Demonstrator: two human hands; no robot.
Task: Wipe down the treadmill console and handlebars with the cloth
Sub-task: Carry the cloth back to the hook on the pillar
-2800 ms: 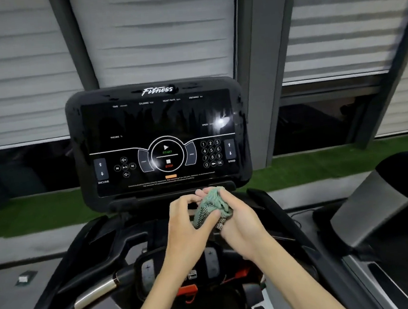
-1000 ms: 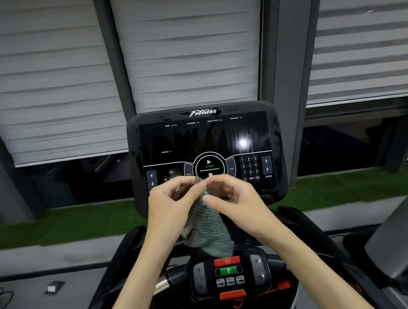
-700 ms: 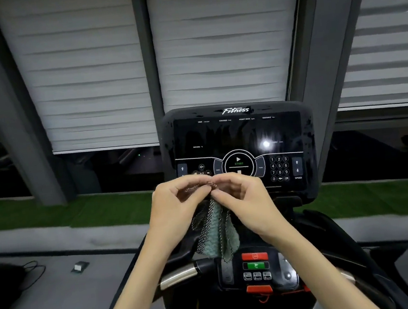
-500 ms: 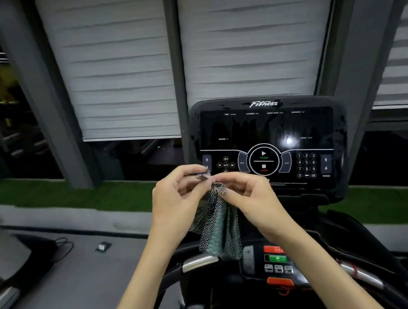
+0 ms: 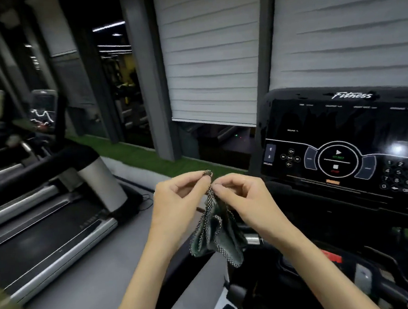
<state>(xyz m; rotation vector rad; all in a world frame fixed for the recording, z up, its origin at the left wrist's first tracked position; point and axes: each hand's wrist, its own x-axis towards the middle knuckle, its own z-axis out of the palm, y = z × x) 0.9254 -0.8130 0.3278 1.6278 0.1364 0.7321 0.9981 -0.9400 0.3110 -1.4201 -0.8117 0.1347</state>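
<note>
Both the left hand (image 5: 177, 201) and right hand (image 5: 247, 197) pinch the top edge of the cloth (image 5: 215, 235), which hangs limp, light and soft, probably best bunched in one palm for wiping.

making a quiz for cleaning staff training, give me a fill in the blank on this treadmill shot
1. The left hand and right hand both pinch the cloth, which hangs ____ from them.
2. The console stands to the ____ of the hands.
3. The brand word atop the console reads ____.
4. A second treadmill stands on the ____ of the picture.
Missing words: down; right; Fitness; left
</note>
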